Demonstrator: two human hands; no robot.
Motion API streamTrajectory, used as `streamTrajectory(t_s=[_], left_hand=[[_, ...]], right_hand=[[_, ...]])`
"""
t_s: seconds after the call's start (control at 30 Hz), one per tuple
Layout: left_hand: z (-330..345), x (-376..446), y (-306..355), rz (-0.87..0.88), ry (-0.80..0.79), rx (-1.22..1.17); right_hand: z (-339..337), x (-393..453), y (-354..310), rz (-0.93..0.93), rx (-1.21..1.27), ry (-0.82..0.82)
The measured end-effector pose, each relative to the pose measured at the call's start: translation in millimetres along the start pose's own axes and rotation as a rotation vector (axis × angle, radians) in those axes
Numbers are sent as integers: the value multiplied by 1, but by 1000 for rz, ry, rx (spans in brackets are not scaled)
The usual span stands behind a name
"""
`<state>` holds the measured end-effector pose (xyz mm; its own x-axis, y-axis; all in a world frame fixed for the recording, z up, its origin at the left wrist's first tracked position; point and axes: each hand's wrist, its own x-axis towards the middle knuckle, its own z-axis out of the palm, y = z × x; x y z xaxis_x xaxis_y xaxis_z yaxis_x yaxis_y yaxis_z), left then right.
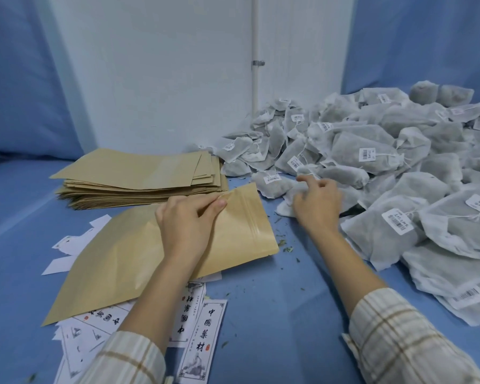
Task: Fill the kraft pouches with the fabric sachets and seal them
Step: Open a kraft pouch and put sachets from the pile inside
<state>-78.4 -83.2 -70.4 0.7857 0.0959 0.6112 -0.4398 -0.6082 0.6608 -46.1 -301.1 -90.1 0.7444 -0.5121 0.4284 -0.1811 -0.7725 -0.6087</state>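
Note:
A kraft pouch lies flat on the blue table, its zip-seal mouth pointing right. My left hand rests on it and pinches the upper lip of the mouth between thumb and fingers. My right hand reaches into the near edge of a big heap of white fabric sachets with barcode tags; its curled fingers lie on a sachet, and whether they grip it I cannot tell. A stack of flat kraft pouches sits behind the pouch.
White printed labels with black characters lie scattered at the front left, partly under the pouch. Herb crumbs dot the cloth between my hands. A white wall panel and pipe stand behind; blue cloth hangs on both sides.

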Motion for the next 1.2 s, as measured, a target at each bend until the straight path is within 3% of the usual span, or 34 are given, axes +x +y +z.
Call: streamTrajectory(t_s=[0.1,0.17,0.27,0.37,0.47,0.57,0.67,0.77,0.83,0.9,0.97,1.03,1.1,1.2], left_hand=[[0,1,-1,7,3,15],[-1,0,-1,15,12,26],[-2,0,-1,12,19,19],[-2,0,-2,9,18,14],[-4,1,-2,1,35,-6],[-6,2,-2,-1,35,1],[-5,1,1,8,23,-16],[-4,1,6,1,23,-44],[-5,2,8,1,29,-66],[-5,1,9,0,15,-81],[-4,-1,11,15,-4,-80],[-3,-2,11,20,-7,-77],[-2,-2,10,5,-20,-97],[1,-5,11,-2,-57,-119]], right_hand=[[7,4,14,31,-265,-238],[11,1,15,8,-219,-233],[6,0,12,22,184,39],[-4,-4,5,296,630,229],[-9,-6,7,472,1006,88],[-13,-9,5,421,1243,-162],[-7,-22,-9,208,1110,-437],[3,-37,-28,-42,759,-647],[6,-39,-37,-163,425,-621],[8,-38,-42,-270,244,-476],[6,-38,-45,-247,281,-400],[5,-37,-42,-234,242,-435],[3,-39,-43,-227,277,-574],[-5,-42,-44,-93,715,-890]])
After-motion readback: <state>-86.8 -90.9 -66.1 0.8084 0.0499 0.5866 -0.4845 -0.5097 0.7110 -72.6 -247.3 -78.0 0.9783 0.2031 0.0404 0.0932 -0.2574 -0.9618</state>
